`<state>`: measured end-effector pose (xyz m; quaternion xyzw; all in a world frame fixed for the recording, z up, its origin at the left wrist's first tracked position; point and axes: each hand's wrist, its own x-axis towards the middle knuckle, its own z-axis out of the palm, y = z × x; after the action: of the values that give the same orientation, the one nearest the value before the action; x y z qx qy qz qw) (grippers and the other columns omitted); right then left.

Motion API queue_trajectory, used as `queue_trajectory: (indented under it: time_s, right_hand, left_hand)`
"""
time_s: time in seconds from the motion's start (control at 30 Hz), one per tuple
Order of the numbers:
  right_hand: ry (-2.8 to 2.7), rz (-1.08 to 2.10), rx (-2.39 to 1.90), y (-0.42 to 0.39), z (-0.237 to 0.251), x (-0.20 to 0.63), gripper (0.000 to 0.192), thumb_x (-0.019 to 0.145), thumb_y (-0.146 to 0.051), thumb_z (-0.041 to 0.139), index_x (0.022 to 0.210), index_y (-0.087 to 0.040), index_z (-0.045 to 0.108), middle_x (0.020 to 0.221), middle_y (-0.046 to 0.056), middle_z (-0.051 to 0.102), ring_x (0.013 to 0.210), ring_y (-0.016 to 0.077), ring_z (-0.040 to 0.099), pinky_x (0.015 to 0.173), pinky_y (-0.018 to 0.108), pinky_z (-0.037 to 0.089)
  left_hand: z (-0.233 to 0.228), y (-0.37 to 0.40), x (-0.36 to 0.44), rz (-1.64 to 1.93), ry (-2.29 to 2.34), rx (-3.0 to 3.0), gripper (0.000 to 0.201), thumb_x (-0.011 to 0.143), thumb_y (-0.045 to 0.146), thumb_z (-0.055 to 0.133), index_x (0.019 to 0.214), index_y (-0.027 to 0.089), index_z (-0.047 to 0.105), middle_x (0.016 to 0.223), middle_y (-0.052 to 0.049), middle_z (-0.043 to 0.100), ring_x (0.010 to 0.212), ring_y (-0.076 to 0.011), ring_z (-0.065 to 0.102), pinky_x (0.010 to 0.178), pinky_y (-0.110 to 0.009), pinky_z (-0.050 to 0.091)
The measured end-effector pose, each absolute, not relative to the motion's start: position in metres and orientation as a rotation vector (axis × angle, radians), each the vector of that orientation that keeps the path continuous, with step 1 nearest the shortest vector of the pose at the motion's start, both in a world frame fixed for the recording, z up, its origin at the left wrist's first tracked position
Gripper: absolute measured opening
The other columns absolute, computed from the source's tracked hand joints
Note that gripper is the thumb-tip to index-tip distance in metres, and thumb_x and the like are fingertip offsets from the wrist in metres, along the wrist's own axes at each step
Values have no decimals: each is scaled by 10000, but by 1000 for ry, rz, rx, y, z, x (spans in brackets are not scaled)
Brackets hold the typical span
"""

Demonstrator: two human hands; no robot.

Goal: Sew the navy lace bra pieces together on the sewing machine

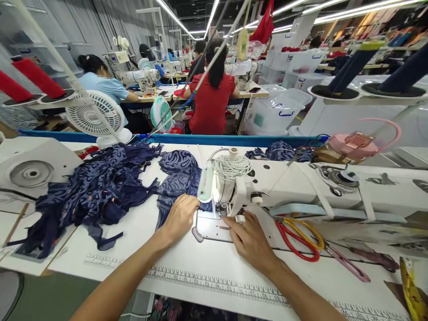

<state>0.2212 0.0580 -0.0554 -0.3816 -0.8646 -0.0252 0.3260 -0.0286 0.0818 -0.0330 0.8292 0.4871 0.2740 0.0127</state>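
A navy patterned bra (179, 178) lies left of the sewing machine's needle, with part of it running toward the presser foot (222, 209). On its front edge rests my left hand (180, 216), fingers closed together on the fabric beside the lit needle area. My right hand (250, 238) lies on the machine bed just right of the presser foot. Its fingers are stretched out and somewhat apart, some partly hidden behind the machine head, and I see no fabric in them. The white sewing machine (277, 183) has a coil of pale cord (233, 166) hung on its head.
A heap of navy bras (100, 187) covers the table's left side. Red-handled and yellow-handled scissors (301, 238) lie at right by pink thread snips (349, 263). A ruler strip (214, 285) runs along the front edge. A white fan (95, 113) stands behind; people sew ahead.
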Motion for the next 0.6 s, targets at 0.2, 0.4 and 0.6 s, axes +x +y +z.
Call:
queue_trajectory:
  time_s: [0.2,0.4,0.6]
  right_hand:
    - [-2334,196,-674,50,-26,185,583,916,-5,350,1472,-180,338,1288,131,577,1193,206,549,977,366,497]
    - [-2417,504,-453,64,5,129,452,880,-38,353,1269,-176,537,960,74,626,841,163,608,708,270,523]
    - [-2176,522,-717,48,17,129,267,839,-78,419,980,-179,621,844,45,593,746,155,555,663,271,441]
  left_hand:
    - [-10,16,-41,1262,1551,2667,358,871,-9,439,984,244,666,956,-55,514,927,-196,518,862,-394,468]
    - [-29,-31,-36,1362,1474,1770,356,965,197,457,1317,250,432,1082,-69,584,944,-165,601,802,-282,529]
    - [-6,-47,-95,1201,1652,2082,132,923,223,539,943,213,669,868,-39,711,805,-184,661,724,-277,522]
